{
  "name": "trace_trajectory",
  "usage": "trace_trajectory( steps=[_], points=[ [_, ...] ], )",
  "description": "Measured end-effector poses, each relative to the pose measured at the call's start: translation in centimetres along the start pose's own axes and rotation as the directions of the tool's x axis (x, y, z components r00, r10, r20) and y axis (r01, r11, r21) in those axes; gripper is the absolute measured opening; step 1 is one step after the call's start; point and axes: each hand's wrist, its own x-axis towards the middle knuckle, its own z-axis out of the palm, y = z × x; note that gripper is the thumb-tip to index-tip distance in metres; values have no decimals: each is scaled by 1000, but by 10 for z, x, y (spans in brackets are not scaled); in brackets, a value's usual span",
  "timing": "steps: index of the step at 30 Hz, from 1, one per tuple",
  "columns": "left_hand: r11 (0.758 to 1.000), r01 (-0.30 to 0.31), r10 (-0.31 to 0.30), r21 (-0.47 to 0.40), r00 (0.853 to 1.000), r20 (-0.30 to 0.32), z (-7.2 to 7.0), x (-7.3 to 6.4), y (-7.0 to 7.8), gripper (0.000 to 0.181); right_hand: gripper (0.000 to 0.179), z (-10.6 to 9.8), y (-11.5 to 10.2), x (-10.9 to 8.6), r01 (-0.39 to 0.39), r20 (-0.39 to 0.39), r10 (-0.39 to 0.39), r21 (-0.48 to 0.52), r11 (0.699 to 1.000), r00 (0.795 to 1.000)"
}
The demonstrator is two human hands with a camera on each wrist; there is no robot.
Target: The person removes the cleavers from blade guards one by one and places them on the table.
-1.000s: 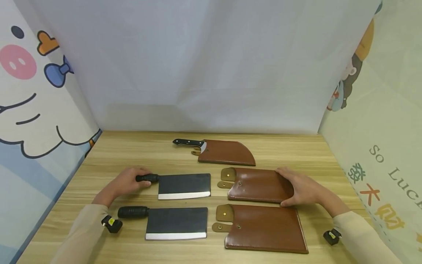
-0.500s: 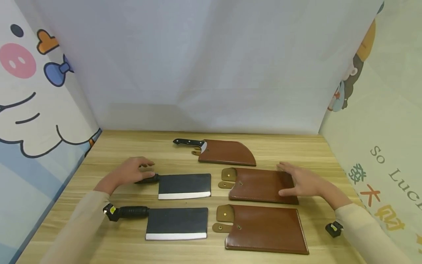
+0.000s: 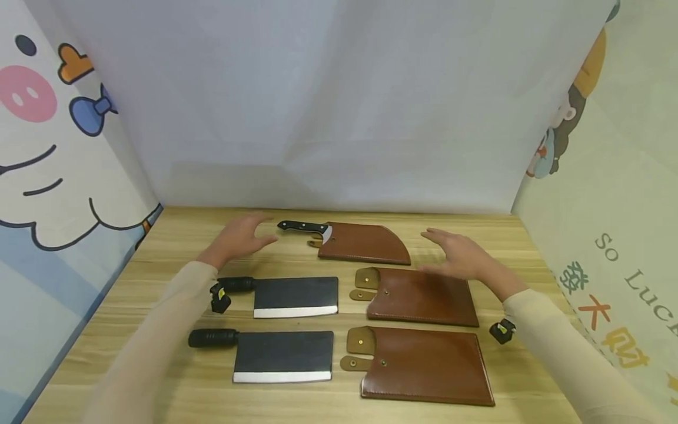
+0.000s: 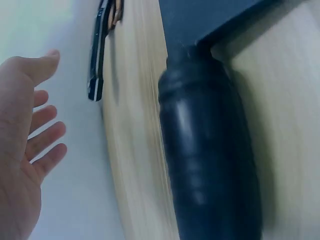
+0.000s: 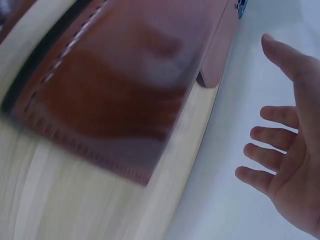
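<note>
At the back of the table a cleaver with a riveted black handle [image 3: 302, 227] sits in a brown leather sheath [image 3: 365, 242]. Just left of that handle hovers my left hand [image 3: 238, 237], fingers spread and holding nothing. My right hand [image 3: 459, 254] is to the right of the sheathed cleaver, above the far edge of the middle sheath [image 3: 418, 297], with thumb and fingers apart and nothing held. A bare black cleaver [image 3: 296, 294] lies left of that middle sheath; its handle [image 4: 205, 150] looms large in the left wrist view.
Nearest the front lie a second bare cleaver [image 3: 283, 356] and a larger brown sheath [image 3: 426, 365], side by side. Both front sheaths have tan snap straps on their left ends. A white cloth [image 3: 339, 106] hangs behind the wooden table [image 3: 175, 247], with printed cloths at both sides.
My left hand has let go of the middle cleaver's handle and moved up and forward. My right hand has left the middle sheath and moved forward and left. Knives and sheaths stay put.
</note>
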Motion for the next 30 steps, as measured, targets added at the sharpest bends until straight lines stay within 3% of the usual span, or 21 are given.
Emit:
trace_trajectory(
  steps=[6,11,20,30],
  points=[
    [998,-10,10,-64,1000,-5,15,26,7,65,92,16,-11,28,-41,-35,42,47,998,999],
    [996,21,-21,-87,1000,1,27,39,8,71,93,32,-14,48,-68,-49,72,74,995,996],
    [989,85,-82,-124,996,29,40,50,6,73,96,52,-11,72,-84,-19,88,159,984,996],
    [984,91,-87,-152,996,33,49,60,2,63,101,61,-8,84,-95,50,87,203,975,995]
  ],
)
